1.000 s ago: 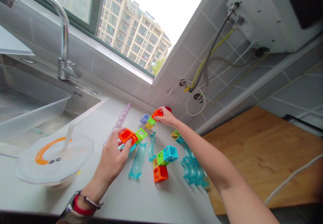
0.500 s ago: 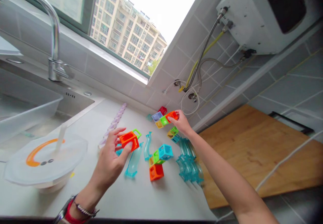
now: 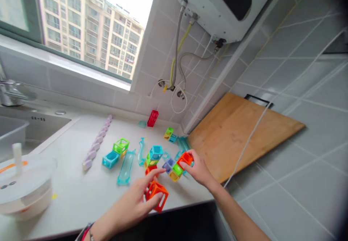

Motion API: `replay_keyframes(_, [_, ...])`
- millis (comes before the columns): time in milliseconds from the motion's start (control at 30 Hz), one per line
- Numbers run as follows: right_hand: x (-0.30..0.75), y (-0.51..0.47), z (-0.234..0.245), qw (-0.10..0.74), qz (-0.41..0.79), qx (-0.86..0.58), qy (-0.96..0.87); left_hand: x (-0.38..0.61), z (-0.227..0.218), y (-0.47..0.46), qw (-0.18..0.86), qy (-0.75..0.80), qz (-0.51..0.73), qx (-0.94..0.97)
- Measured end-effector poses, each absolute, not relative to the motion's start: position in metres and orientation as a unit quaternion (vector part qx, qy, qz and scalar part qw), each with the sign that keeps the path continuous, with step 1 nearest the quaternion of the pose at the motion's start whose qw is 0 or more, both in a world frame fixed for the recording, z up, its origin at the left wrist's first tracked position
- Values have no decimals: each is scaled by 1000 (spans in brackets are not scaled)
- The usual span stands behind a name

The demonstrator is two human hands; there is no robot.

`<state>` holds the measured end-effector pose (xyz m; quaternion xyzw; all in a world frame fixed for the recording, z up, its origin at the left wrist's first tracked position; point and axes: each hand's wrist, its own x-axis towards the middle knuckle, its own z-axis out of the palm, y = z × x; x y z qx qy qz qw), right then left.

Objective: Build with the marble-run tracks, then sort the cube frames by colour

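Both hands have shifted: the right hand (image 3: 199,168) has brought its block cluster (image 3: 177,170) from near the wall (image 3: 122,101) to the counter's (image 3: 67,183) near edge, and the left hand (image 3: 136,201) has its orange block (image 3: 158,197) there too, away from the green block (image 3: 121,145). Left fingers (image 3: 154,175) wrap loosely round that orange block; right ones pinch the cluster's orange end (image 3: 186,158) pretty tightly.

Left hand (image 3: 133,202): one, thumb and curled fingers gripping, index finger (image 3: 156,173) extended toward the right hand (image 3: 200,168). Left wrist (image 3: 102,227): one, low, near the lower edge. Right hand: one, thumb and fingers pinched, directed left. Right forearm (image 3: 235,210): one, bare, slanted up leftward.
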<state>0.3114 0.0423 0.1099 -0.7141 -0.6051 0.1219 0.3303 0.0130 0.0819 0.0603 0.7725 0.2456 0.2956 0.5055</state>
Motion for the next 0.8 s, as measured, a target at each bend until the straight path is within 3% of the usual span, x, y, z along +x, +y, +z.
replay_keyframes(267, [303,17,78,349,149,-701,-603,99,22,41,503,315,146,791])
replay_keyframes(367, [300,15,78,382,166,-686,-597,111,9,46,550,348,116,751])
replay_keyframes(633, [309,16,58,666,284,-590,-358,119,12,43,571,402,82,711])
replay_keyframes(800, [303,-38,34,747,338,-515,-248,91,26,26,585,365,148,709])
